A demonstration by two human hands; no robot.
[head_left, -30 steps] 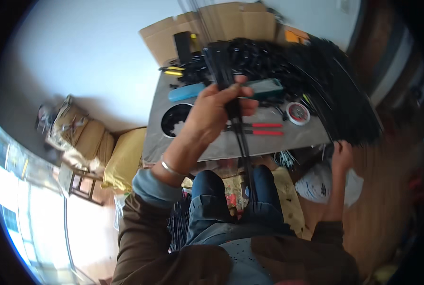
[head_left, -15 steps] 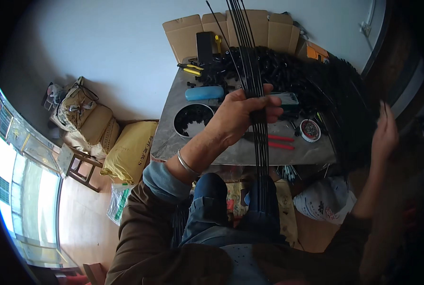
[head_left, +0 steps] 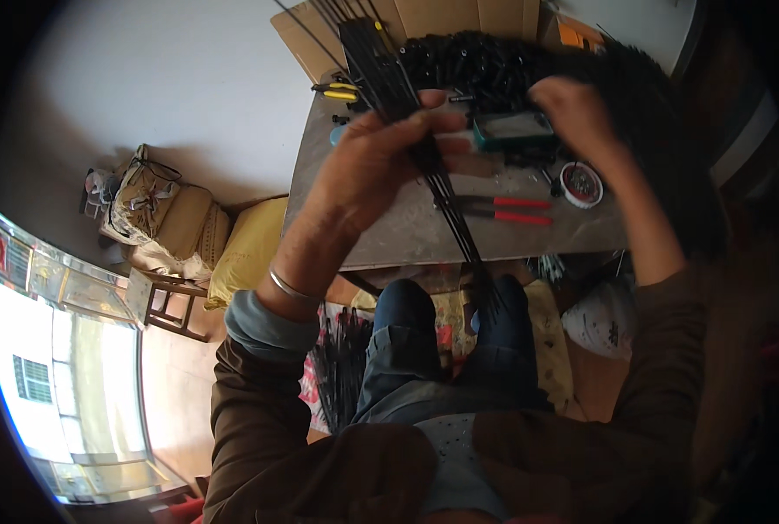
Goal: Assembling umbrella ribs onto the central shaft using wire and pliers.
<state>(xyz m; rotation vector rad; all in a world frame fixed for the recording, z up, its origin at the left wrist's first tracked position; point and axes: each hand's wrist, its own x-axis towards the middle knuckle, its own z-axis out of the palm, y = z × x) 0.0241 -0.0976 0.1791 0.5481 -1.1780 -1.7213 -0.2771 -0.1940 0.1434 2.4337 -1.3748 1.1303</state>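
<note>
My left hand (head_left: 376,153) is closed around a bundle of thin black rods (head_left: 450,214). The rods slant from the top of the view down to my right knee, their upper ends fanning apart. My right hand (head_left: 574,112) is raised over the table's right side, beside a green tray (head_left: 518,142) and in front of a heap of black tubular parts (head_left: 485,65). Its fingers look curled together; blur hides whatever may be in them. Between the hands and the table's near edge lie red-handled pliers (head_left: 525,210). A round white-rimmed dish (head_left: 581,185) holds small pieces.
Yellow-handled pliers (head_left: 341,92) lie at the table's far left, before cardboard panels (head_left: 459,17). A dark mass of thin strands (head_left: 647,113) covers the right side. More black rods (head_left: 341,367) stand beside my left leg. A yellow sack (head_left: 250,253) and wooden stool (head_left: 173,306) are at left.
My right hand has swung left from the far right, in over the table, its fingers curling. The left hand has shifted left, and the rods tilt more. The whole view has shifted.
</note>
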